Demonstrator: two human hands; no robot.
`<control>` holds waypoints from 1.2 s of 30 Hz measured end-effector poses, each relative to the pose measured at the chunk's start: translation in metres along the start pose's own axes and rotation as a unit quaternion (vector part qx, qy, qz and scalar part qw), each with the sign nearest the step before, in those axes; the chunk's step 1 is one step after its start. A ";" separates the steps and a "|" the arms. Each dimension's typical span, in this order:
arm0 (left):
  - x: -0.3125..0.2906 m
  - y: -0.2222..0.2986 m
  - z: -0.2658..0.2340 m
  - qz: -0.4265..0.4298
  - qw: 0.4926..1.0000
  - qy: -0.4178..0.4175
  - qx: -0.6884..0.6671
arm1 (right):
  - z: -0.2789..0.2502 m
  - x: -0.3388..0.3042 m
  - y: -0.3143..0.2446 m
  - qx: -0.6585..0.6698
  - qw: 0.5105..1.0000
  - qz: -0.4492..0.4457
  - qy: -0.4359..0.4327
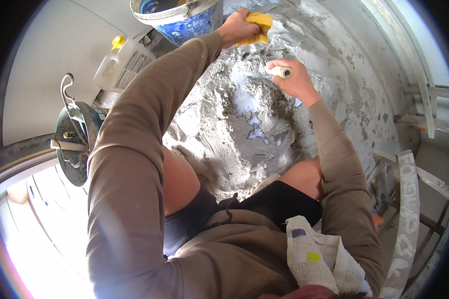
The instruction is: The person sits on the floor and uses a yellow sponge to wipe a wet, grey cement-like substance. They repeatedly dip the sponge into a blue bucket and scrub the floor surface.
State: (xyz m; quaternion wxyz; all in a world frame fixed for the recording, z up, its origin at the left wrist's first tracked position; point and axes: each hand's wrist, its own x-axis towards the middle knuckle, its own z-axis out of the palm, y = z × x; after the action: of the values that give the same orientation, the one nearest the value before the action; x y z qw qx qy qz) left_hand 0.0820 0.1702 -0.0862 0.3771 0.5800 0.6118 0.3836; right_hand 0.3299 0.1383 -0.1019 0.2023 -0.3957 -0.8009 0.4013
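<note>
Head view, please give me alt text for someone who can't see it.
A person's left hand holds a yellow cloth or sponge beside a blue-and-white bucket; the right hand holds a pale handle over a wet, lumpy gray mix.

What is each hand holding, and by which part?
Left hand: a yellow sponge or cloth, by its left side. Right hand: a tool, by its pale handle; its head unclear.

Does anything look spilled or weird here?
Yes, lumpy grey mix is heaped outside the blue bucket, with a pale, watery puddle in it. That looks like a spill, though it might be on purpose.
</note>
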 end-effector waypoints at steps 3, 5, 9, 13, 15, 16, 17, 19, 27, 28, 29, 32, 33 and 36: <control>0.006 -0.009 0.001 -0.005 1.000 0.000 -0.011 | -0.012 -0.014 -0.018 -0.028 0.998 0.032 -0.055; 0.011 -0.007 0.003 0.003 1.000 -0.003 -0.011 | -0.015 -0.019 -0.018 -0.013 0.998 0.031 -0.051; 0.011 -0.005 0.000 0.027 1.000 0.002 0.002 | -0.017 -0.021 -0.008 0.073 0.997 -0.032 0.016; 0.005 -0.007 -0.007 0.022 1.000 0.010 -0.011 | -0.019 -0.007 -0.030 0.115 0.993 -0.036 0.021; 0.003 -0.008 -0.009 0.027 0.997 0.017 -0.069 | -0.004 0.006 -0.022 0.110 0.993 -0.049 0.002; 0.001 -0.009 -0.011 0.029 0.995 0.019 -0.097 | 0.006 0.011 -0.017 0.108 0.993 -0.055 -0.006; 0.000 -0.008 -0.014 0.027 0.995 0.014 -0.096 | 0.016 0.014 -0.012 0.066 0.995 -0.079 0.003; -0.004 -0.007 -0.020 0.021 0.995 0.006 -0.093 | 0.034 0.014 -0.005 0.052 0.997 -0.055 -0.016; -0.022 -0.010 -0.036 0.001 0.998 0.047 -0.032 | 0.033 -0.007 -0.018 -0.018 0.992 -0.066 -0.110; -0.023 -0.011 -0.037 0.001 0.999 0.047 -0.024 | 0.029 -0.012 -0.021 -0.020 0.991 -0.062 -0.119; -0.023 -0.013 -0.038 0.004 0.999 0.048 -0.024 | 0.023 -0.017 -0.026 -0.018 0.990 -0.051 -0.134; -0.024 -0.008 -0.038 0.010 0.999 0.044 -0.026 | 0.013 -0.026 -0.035 -0.006 0.991 -0.051 -0.127; -0.023 -0.005 -0.037 0.007 0.999 0.040 -0.027 | 0.008 -0.027 -0.035 0.003 0.992 -0.049 -0.114; -0.023 -0.003 -0.034 0.021 0.999 0.043 -0.026 | -0.004 -0.030 -0.033 0.050 0.995 -0.035 -0.078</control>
State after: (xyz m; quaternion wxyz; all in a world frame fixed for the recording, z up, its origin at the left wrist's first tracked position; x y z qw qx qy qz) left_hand 0.0508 0.1460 -0.0745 0.3576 0.5656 0.6047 0.4319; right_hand 0.3348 0.1046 -0.0738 0.1723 -0.3241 -0.8067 0.4632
